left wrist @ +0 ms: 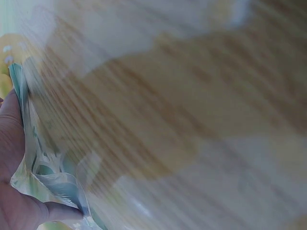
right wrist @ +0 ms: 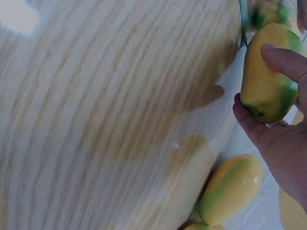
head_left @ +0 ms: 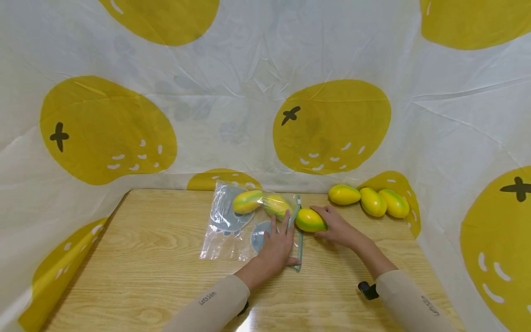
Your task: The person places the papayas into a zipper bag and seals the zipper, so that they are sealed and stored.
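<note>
A clear zip bag [head_left: 232,230] lies on the wooden table [head_left: 145,258] with two yellow-green mangoes [head_left: 260,203] inside it. My left hand [head_left: 277,244] holds the bag's open edge [left wrist: 33,158] at its right side, fingers curled on the plastic. My right hand [head_left: 336,226] grips a third mango [head_left: 310,220], [right wrist: 267,72] right at the bag's mouth. Three more mangoes [head_left: 371,200] lie on the table at the back right; one of them [right wrist: 231,189] shows in the right wrist view.
A white curtain with yellow fruit prints [head_left: 332,124] walls in the table at the back and both sides. Bare wood stretches to the left and front of the bag.
</note>
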A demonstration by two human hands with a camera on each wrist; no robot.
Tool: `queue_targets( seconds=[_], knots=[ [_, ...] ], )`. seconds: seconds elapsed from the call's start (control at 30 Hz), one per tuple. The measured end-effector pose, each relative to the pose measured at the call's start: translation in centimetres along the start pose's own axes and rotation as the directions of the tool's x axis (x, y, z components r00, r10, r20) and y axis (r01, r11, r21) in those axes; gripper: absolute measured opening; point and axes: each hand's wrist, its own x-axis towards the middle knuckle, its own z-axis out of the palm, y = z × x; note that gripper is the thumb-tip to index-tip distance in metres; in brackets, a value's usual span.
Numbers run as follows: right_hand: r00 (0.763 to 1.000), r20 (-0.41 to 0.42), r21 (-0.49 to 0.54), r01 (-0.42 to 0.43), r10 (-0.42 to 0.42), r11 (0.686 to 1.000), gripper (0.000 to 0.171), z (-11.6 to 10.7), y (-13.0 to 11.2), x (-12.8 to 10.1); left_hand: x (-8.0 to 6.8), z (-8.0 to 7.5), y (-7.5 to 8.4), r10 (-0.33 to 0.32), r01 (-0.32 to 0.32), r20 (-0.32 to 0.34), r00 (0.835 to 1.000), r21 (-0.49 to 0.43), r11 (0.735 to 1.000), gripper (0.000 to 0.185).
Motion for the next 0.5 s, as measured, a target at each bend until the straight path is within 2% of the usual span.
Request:
queue_targets(
  seconds=[0.17,0.3,0.5],
  knots=[
    [0.998,-0.033,0.033,-0.044,0.045,0.999,0.077,0.56,-0.09,0.43,-0.04,0.15,-0.14,0.011,-0.011,-0.015,1.0,-0.007,1.0,0.122],
    [0.998,-0.025,0.074,-0.055,0.057,0.996,0.072,0.82,-0.37,0.71,-0.05,-0.01,-0.23,0.003,-0.003,-0.031,1.0,0.01,1.0,0.122],
    [0.998,-0.006,0.087,-0.065,0.066,0.994,0.073,1.03,-0.51,0.42,-0.1,-0.24,-0.06,0.005,-0.005,0.002,1.0,-0.007,1.0,0.121]
  ],
)
